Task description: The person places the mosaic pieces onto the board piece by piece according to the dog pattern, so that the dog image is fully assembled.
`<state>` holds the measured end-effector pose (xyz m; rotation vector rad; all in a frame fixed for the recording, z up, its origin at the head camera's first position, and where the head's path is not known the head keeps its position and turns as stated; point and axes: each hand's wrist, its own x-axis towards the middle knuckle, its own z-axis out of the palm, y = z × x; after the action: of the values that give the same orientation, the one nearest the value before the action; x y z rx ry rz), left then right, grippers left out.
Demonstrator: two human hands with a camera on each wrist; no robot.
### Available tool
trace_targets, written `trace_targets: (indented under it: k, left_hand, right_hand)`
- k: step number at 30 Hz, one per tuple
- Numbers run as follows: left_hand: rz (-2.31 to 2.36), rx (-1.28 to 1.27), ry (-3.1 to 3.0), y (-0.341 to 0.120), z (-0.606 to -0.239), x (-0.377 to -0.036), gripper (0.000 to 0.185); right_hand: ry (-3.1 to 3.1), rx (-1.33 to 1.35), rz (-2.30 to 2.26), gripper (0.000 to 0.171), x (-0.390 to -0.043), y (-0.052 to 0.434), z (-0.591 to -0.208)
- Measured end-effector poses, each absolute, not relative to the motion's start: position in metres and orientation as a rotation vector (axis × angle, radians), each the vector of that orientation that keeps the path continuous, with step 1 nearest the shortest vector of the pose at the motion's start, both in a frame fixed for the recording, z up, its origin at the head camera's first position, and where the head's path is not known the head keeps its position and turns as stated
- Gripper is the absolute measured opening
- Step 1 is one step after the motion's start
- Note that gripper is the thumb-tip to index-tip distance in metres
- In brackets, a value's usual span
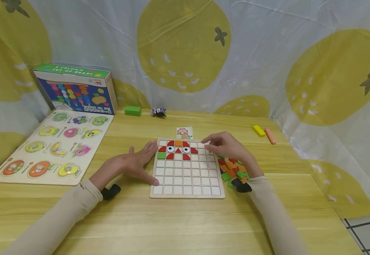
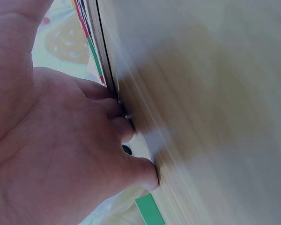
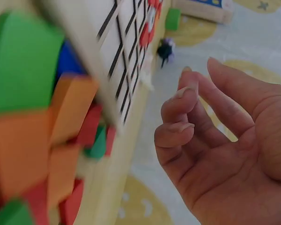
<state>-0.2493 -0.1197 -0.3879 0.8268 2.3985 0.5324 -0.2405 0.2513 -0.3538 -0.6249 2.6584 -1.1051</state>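
A white wooden grid board (image 1: 188,181) lies flat on the table. In its upper left part sit red quarter-round and triangular pieces (image 1: 194,151), an orange square (image 1: 178,143), a green square (image 1: 161,155) and two eye pieces (image 1: 186,150). My left hand (image 1: 135,163) is spread along the board's left side, thumb at the lower edge and fingertips by the upper corner. Over the board's upper right corner hovers my right hand (image 1: 227,146), its fingers loosely bent. In the right wrist view, the right hand (image 3: 215,136) has a gap between thumb and index finger, with nothing between them.
Loose coloured pieces (image 1: 231,169) are heaped right of the board. A small pattern card (image 1: 184,133) lies behind it. Further off are a fruit puzzle board (image 1: 55,141), a bead-set box (image 1: 76,90), a green block (image 1: 132,111), a small figurine (image 1: 158,112) and a yellow block (image 1: 259,130).
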Motion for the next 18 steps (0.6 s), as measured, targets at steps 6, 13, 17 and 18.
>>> trace_targets:
  k: [6,13,17,18]
  left_hand:
    - [0.512,0.807,2.396,-0.117,-0.375,-0.241,0.141]
    - [0.527,0.829,2.395,-0.119,-0.374,-0.239,0.140]
    - [0.521,0.832,2.392,-0.118,-0.374,-0.240,0.141]
    - [0.519,0.830,2.392,-0.117,-0.374,-0.240,0.140]
  right_hand:
    - [2.754,-0.599,-1.126,0.031,-0.232,0.295,-0.366]
    - [2.755,-0.550,-1.150,0.034,-0.228,0.328,-0.376]
    - [2.754,-0.512,-1.133,0.033,-0.227,0.341,-0.377]
    - [2.749,-0.505,-1.130,0.033,-0.227,0.344,-0.377]
